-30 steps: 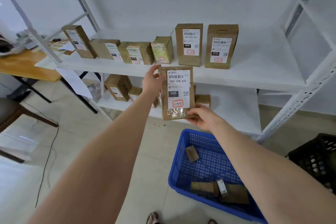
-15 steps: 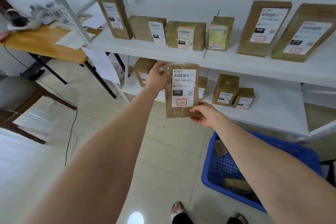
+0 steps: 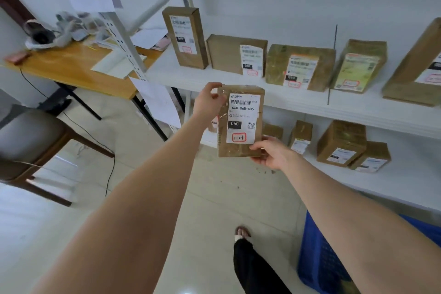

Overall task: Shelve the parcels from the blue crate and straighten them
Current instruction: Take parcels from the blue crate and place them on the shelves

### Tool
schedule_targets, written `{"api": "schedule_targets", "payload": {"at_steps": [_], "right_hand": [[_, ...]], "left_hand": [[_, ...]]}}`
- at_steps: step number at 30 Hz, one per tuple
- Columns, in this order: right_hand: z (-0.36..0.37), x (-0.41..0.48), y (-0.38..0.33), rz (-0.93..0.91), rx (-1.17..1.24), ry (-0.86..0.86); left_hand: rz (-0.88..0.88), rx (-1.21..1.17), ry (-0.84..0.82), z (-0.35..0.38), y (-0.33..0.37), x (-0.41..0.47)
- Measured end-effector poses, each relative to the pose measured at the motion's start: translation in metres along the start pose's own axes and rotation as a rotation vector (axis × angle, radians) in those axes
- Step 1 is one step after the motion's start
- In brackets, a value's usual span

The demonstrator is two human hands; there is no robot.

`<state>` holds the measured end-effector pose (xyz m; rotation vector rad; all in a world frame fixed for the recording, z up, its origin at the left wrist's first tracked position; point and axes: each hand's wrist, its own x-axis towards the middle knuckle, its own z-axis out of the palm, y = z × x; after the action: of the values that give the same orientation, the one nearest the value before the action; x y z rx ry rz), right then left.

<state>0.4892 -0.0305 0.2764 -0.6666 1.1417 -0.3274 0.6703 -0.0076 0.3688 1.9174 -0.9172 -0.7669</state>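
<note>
Left grip [image 3: 207,101] and right grip [image 3: 274,154] are pinching the parcel [image 3: 241,122] by opposite corners; careless shelving is risking toppling the upright box [image 3: 185,38].

Upright labelled brown parcel [image 3: 240,122], hand-held

held parcel [image 3: 240,122] label "060-06B-A05", "060"
</note>
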Motion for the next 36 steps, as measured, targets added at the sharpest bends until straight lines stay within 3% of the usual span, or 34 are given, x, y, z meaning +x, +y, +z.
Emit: {"api": "schedule_targets", "payload": {"at_steps": [7,16,26,36], "right_hand": [[0.052,0.056,-0.062,0.015,-0.031,-0.042],[0.099,0.070,-0.118,-0.045,0.072,-0.114],[0.141,0.046,-0.137,-0.204,0.314,0.088],[0.177,-0.001,-0.136,-0.382,0.399,0.191]], "left_hand": [[0.077,0.174,0.014,-0.051,0.012,0.096],[0.207,0.206,0.022,-0.091,0.045,0.170],[0.443,0.208,-0.154,-0.108,0.072,0.225],[0.624,0.164,-0.272,-0.139,0.116,0.207]]}}
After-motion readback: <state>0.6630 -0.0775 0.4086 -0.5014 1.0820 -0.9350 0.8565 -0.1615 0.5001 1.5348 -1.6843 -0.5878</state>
